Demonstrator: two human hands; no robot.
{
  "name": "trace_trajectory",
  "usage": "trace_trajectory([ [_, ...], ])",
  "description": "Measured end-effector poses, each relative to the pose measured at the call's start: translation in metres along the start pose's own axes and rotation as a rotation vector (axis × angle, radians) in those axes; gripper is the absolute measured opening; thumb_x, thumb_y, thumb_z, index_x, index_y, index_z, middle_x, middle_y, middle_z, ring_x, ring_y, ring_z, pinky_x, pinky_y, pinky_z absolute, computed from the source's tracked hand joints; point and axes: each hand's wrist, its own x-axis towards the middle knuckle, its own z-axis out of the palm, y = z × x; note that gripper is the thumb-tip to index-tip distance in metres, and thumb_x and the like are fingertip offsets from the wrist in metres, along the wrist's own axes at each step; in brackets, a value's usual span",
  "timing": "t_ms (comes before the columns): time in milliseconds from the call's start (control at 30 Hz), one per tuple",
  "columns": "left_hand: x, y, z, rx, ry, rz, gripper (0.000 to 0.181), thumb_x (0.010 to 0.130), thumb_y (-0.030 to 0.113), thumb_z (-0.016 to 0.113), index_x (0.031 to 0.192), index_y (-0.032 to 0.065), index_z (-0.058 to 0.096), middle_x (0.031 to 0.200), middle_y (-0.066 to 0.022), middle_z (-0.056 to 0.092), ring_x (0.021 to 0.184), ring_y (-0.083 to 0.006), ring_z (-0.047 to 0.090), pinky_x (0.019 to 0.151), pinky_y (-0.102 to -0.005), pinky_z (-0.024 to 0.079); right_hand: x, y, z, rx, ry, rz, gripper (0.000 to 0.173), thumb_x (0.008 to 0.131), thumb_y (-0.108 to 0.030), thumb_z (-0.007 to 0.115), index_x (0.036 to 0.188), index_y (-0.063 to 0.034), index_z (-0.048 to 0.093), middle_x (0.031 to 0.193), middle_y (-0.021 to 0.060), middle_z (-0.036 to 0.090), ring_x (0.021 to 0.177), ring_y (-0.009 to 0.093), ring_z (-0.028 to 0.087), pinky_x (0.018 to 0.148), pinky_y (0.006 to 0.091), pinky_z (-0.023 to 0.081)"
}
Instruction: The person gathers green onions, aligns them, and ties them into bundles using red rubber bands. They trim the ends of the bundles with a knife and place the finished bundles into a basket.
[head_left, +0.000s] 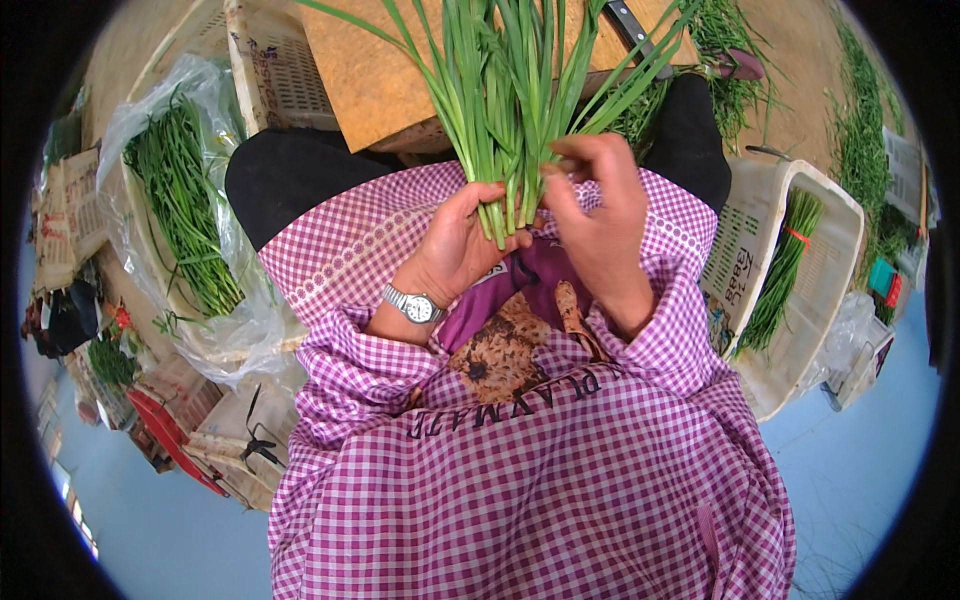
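My left hand (459, 238), with a metal wristwatch (418, 307) on the wrist, holds a bunch of green Chinese chives (517, 97) by its pale cut ends. The leaves fan out away from me over a wooden board (364, 71). At the right side of the stalks is my right hand (606, 206), slightly blurred, its thumb and fingers curled close together. Whether a stalk is pinched between them cannot be made out. A checked apron (352, 232) covers my lap under both hands.
A black-handled knife (630, 26) lies at the board's right edge. Left stands a crate with a plastic liner (120, 142) and loose chives (187, 217). A right-hand plastic crate (829, 292) holds a bundle of chives (784, 262) with a red band. Leaf scraps (739, 97) litter the floor.
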Motion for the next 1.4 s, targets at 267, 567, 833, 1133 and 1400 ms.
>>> trace_trajectory([
  [267,0.000,-0.002,-0.008,0.027,0.050,-0.010,0.036,0.096,0.025,0.040,0.121,0.0037,0.054,0.108,-0.0110,0.065,0.096,-0.0219,0.062,0.084,-0.0394,0.049,0.027,0.006,0.030,-0.479,-0.168,-0.252,0.017,0.073,-0.012,0.069,0.088,-0.0056,0.063,0.080,0.0080,0.058,0.076,0.028,0.058,0.065,0.0382,0.044],
  [567,0.003,0.000,-0.003,0.084,0.061,0.016,0.042,0.095,0.025,0.040,0.126,-0.0021,0.050,0.113,-0.0179,0.062,0.095,-0.0251,0.062,0.078,-0.0346,0.050,0.036,0.013,0.022,0.376,-0.123,0.487,0.015,0.083,-0.012,0.064,0.094,-0.0017,0.066,0.084,0.0069,0.067,0.072,0.011,0.060,0.065,0.0251,0.048],
  [833,0.005,0.001,-0.002,0.068,0.037,0.006,0.049,0.095,0.026,0.038,0.132,-0.0054,0.045,0.120,-0.0252,0.058,0.098,-0.0283,0.062,0.081,-0.0336,0.052,0.033,-0.002,-0.053,0.830,0.022,0.438,0.015,0.089,-0.011,0.062,0.098,0.0018,0.063,0.079,0.0038,0.061,0.071,0.011,0.056,0.067,0.0238,0.045],
  [1133,0.007,0.001,-0.006,0.063,0.032,-0.011,0.048,0.095,0.025,0.038,0.131,-0.0065,0.045,0.119,-0.0248,0.059,0.097,-0.0276,0.062,0.079,-0.0337,0.052,0.001,0.009,-0.127,0.829,0.270,0.410,0.022,0.090,-0.011,0.058,0.107,0.0030,0.057,0.099,0.0109,0.062,0.083,0.015,0.056,0.075,0.0295,0.046],
  [1400,0.006,0.000,0.003,0.176,0.085,-0.001,0.041,0.098,0.024,0.043,0.128,-0.0044,0.048,0.112,-0.0200,0.062,0.096,-0.0247,0.063,0.076,-0.0309,0.052,0.010,0.033,-0.184,-0.062,0.537,0.313,0.032,0.092,-0.010,0.059,0.121,0.0019,0.055,0.111,0.0108,0.062,0.098,0.015,0.059,0.083,0.0284,0.048],
])
